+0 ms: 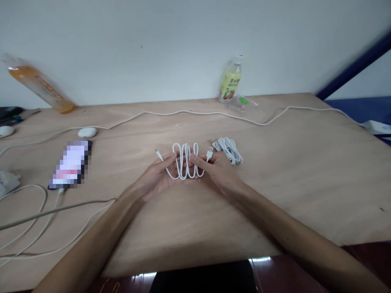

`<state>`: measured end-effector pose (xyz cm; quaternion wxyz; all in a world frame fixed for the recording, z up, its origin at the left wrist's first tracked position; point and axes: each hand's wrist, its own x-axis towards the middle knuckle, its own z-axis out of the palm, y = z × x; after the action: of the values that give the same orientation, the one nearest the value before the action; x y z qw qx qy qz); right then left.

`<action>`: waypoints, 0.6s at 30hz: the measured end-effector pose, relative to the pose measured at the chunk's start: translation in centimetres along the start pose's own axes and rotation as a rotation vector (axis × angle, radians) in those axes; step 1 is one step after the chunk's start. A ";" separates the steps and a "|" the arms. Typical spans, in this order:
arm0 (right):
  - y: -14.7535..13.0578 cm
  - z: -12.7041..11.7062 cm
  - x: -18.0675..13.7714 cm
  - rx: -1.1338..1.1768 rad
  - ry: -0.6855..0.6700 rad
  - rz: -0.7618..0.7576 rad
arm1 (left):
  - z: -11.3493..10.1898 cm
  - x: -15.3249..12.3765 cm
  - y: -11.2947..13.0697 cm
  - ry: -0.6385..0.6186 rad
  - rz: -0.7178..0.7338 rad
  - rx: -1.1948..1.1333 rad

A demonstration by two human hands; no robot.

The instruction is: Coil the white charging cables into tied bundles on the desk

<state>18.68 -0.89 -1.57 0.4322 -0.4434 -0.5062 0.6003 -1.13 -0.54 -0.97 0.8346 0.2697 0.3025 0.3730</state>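
Note:
A white USB cable [187, 162] lies in several loose loops across the fingers of both my hands, above the middle of the table. My left hand [157, 175] grips its left side, thumb over a loop, and a slim plug sticks out past the thumb. On the other side my right hand [218, 169] pinches the loops under its thumb, with the flat USB-A plug showing above it. Just behind my right hand, a second bundle of white cable [228, 149] rests on the wood, partly hidden by that hand.
A phone [71, 165] with a cable plugged in and a white case [87, 132] lie to the left. A long white cord [183, 112] crosses the table [305, 183]. An orange bottle [42, 89], a yellow drink bottle [231, 83] and a clear wrapper [242, 103] are near the wall.

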 end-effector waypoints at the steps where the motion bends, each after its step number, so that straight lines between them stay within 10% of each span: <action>1: -0.1 0.0 0.0 -0.016 0.017 -0.015 | -0.1 0.0 0.1 -0.007 0.000 0.004; 18: -0.2 -0.7 0.5 -0.083 0.096 -0.091 | 0.0 0.2 1.1 -0.027 0.009 0.000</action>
<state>19.27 -0.23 -1.45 0.4641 -0.4655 -0.5290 0.5368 -1.52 0.29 -0.24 0.8369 0.2761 0.2902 0.3729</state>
